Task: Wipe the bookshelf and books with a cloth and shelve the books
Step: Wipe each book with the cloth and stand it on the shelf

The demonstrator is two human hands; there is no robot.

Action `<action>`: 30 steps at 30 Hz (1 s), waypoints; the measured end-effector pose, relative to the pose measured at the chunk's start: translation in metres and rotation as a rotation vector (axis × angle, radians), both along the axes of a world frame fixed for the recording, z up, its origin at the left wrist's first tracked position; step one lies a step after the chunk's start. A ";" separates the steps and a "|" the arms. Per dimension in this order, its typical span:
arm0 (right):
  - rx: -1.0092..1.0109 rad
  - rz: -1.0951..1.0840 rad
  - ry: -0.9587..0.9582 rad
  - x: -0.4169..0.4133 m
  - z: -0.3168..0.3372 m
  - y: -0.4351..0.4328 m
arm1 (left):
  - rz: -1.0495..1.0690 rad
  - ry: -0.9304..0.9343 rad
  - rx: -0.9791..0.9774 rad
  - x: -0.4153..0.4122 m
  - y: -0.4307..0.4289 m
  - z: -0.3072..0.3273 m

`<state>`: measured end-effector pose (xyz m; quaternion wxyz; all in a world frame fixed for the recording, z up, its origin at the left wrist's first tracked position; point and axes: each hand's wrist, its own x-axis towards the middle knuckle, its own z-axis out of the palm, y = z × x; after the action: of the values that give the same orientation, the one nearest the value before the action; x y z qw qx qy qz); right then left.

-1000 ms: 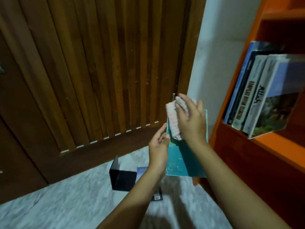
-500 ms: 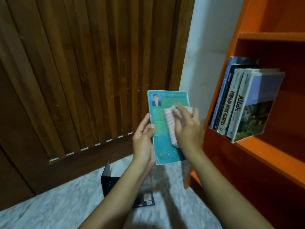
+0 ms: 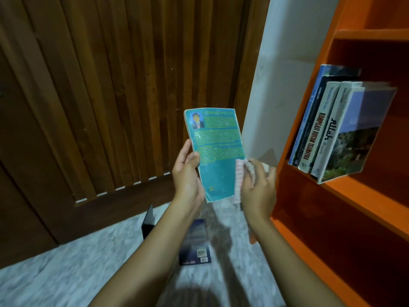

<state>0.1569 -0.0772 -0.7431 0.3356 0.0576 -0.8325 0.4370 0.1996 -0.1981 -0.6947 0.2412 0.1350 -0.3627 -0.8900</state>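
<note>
Midway, I'd say: left hand [image 3: 187,173] grips the teal book [image 3: 215,151] upright, right hand [image 3: 257,187] clutches the cloth [image 3: 239,180] against its lower edge. Four books [image 3: 332,129] sit shelved (leaning a bit); another book [image 3: 195,242] waits on the floor [image 3: 66,273].

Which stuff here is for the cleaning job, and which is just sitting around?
For the job: teal book in left hand, cloth in right hand, orange bookshelf, shelved books, book on the floor.

Just there: black bookend, wooden door.
</note>
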 end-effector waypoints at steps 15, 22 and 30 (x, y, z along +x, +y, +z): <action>-0.380 0.679 -0.386 -0.021 -0.004 0.004 | -0.108 0.106 -0.113 0.004 -0.060 -0.014; -0.555 0.687 -0.470 -0.011 -0.007 -0.001 | -0.083 -0.008 -0.255 0.003 -0.071 -0.033; -0.484 0.616 -0.291 -0.001 0.001 -0.002 | 0.132 -0.222 -0.793 -0.007 -0.069 -0.041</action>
<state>0.1557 -0.0788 -0.7424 0.0718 0.1608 -0.6885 0.7036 0.1922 -0.2671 -0.7361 0.2905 0.1495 -0.6918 -0.6440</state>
